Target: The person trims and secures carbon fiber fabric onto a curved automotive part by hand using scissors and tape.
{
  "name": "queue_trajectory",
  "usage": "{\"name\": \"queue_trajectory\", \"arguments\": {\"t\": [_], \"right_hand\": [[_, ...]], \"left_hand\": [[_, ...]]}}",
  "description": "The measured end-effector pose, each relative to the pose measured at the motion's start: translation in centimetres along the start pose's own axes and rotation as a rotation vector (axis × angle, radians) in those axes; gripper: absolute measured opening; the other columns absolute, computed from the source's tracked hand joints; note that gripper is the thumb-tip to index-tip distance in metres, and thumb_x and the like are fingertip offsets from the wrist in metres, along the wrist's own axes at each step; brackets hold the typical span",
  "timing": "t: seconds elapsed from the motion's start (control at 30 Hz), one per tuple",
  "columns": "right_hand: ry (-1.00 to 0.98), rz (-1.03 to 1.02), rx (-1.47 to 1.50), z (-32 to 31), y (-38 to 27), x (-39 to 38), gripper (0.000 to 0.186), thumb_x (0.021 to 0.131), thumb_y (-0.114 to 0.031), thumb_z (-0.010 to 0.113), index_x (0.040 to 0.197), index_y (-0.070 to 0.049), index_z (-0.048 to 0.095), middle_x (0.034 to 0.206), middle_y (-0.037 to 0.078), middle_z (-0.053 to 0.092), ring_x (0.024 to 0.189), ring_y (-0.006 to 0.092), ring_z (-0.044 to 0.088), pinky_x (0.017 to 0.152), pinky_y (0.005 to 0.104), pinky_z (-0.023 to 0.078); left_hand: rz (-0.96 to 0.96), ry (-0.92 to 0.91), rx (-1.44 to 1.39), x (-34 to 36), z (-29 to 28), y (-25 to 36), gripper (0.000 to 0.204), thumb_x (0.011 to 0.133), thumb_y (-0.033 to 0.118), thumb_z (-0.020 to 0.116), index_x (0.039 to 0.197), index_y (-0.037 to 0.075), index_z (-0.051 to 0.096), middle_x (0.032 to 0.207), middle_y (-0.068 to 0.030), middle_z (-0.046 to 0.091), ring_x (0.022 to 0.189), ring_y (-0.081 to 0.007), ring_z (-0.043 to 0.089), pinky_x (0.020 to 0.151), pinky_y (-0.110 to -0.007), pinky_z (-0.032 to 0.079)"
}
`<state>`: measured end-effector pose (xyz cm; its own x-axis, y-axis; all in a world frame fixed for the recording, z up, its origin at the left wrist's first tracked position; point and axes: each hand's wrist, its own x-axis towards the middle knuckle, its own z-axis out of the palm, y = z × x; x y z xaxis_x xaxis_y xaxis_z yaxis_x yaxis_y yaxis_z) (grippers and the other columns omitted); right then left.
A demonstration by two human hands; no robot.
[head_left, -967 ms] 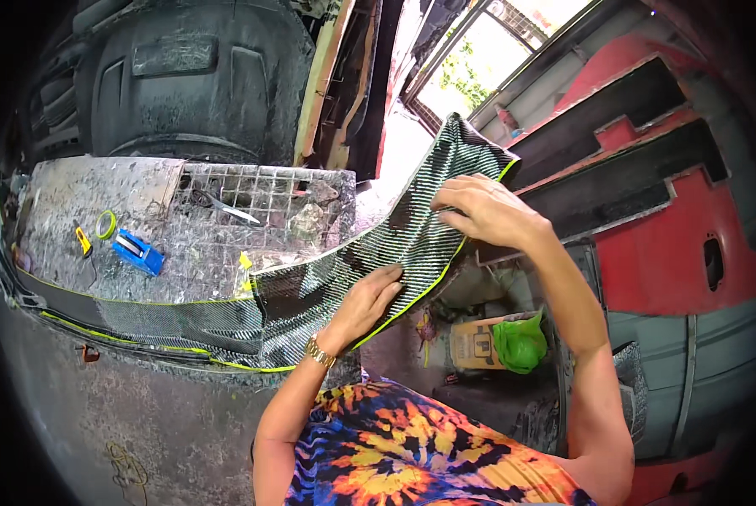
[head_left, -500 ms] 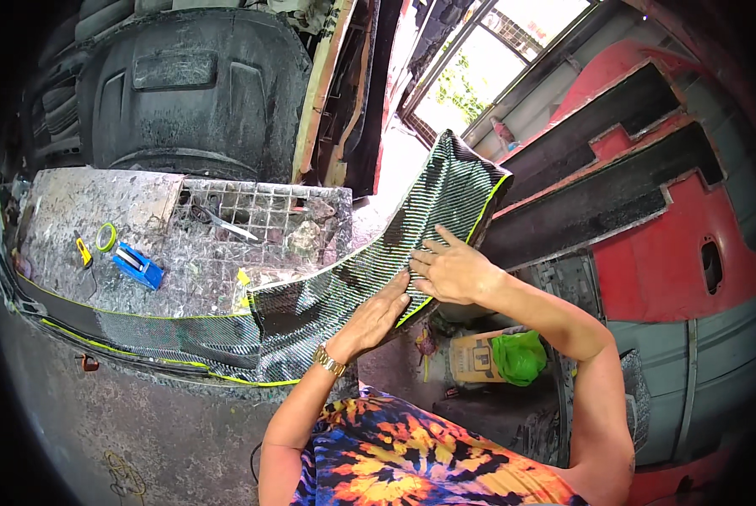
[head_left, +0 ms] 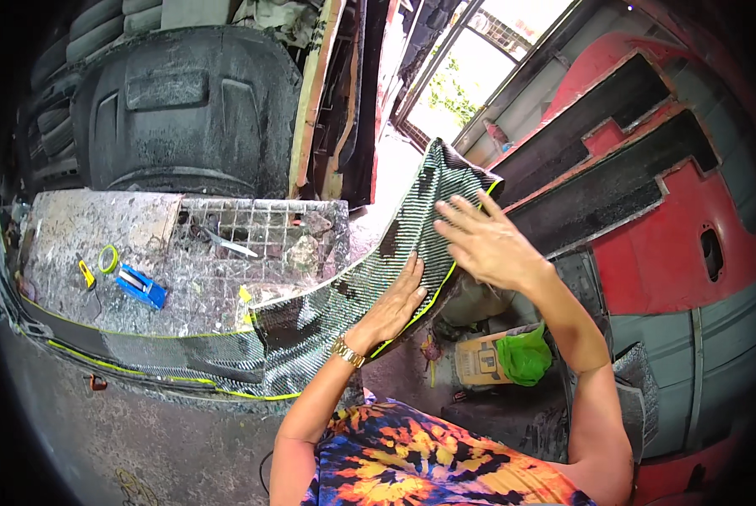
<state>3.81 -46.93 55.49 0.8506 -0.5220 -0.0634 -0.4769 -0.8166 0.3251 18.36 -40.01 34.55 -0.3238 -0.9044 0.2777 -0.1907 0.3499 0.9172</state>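
Note:
A long curved mould (head_left: 142,377) is lined with dark woven carbon-fibre cloth (head_left: 310,333) and edged with yellow-green tape (head_left: 260,395). Its right end rises toward the back. My left hand (head_left: 392,310), a gold watch (head_left: 348,351) on its wrist, lies flat on the cloth with fingers stretched out. Farther along the raised end, my right hand (head_left: 494,244) is spread, its fingertips over the cloth beside the taped edge. Whether those fingertips press on it I cannot tell. Neither hand grips anything.
On the worktable (head_left: 66,253) are a blue tape dispenser (head_left: 142,287), a green tape roll (head_left: 107,259), a yellow cutter (head_left: 87,274) and scissors (head_left: 230,244). A cardboard box (head_left: 477,361) with a green bag (head_left: 524,354) stands below right. Red panels (head_left: 648,270) lean at right.
My right hand has moved outward along the raised end, its fingers spreading. My left hand has slid a little up the cloth. The view has shifted slightly.

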Motion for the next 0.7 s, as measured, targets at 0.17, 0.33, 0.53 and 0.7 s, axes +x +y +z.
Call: {"name": "queue_trajectory", "arguments": {"t": [0.17, 0.33, 0.53, 0.7], "right_hand": [[0.193, 0.086, 0.136, -3.0, 2.6, -2.3, 0.037, 0.098, -0.024, 0.055, 0.129, -0.004, 0.061, 0.148, 0.016, 0.047, 0.142, 0.0316, 0.039, 0.119, 0.0487, 0.026], [0.285, 0.156, 0.344, -2.7, 3.9, -4.5, 0.035, 0.099, -0.022, 0.056, 0.126, -0.002, 0.063, 0.149, 0.017, 0.047, 0.141, 0.0328, 0.041, 0.118, 0.0476, 0.028], [0.362, 0.231, 0.505, 0.0, 4.6, -6.2, 0.032, 0.099, -0.022, 0.057, 0.123, -0.002, 0.065, 0.148, 0.017, 0.049, 0.139, 0.0323, 0.043, 0.116, 0.0426, 0.034], [0.370, 0.322, 0.655, 1.2, 4.6, -8.0, 0.032, 0.099, -0.023, 0.059, 0.123, -0.002, 0.066, 0.147, 0.016, 0.050, 0.136, 0.0330, 0.048, 0.112, 0.0416, 0.038]], "left_hand": [[0.056, 0.041, 0.004, 3.0, 0.2, -0.3, 0.066, 0.108, 0.037, 0.025, 0.156, -0.005, 0.009, 0.165, -0.0221, 0.001, 0.154, -0.0292, 0.001, 0.125, -0.035, 0.005], [0.100, 0.056, 0.015, 5.4, 0.4, -0.7, 0.066, 0.108, 0.037, 0.024, 0.156, -0.004, 0.008, 0.166, -0.0214, 0.001, 0.154, -0.0286, 0.001, 0.125, -0.036, 0.002], [0.061, 0.101, -0.004, 7.3, -0.5, -0.5, 0.065, 0.109, 0.040, 0.020, 0.158, -0.001, 0.007, 0.166, -0.0189, 0.002, 0.155, -0.0280, 0.000, 0.125, -0.036, 0.002], [0.107, 0.155, -0.053, 8.6, -0.2, -0.6, 0.067, 0.109, 0.043, 0.017, 0.158, -0.001, 0.007, 0.167, -0.0172, 0.004, 0.155, -0.0263, 0.001, 0.125, -0.035, 0.001]]}}
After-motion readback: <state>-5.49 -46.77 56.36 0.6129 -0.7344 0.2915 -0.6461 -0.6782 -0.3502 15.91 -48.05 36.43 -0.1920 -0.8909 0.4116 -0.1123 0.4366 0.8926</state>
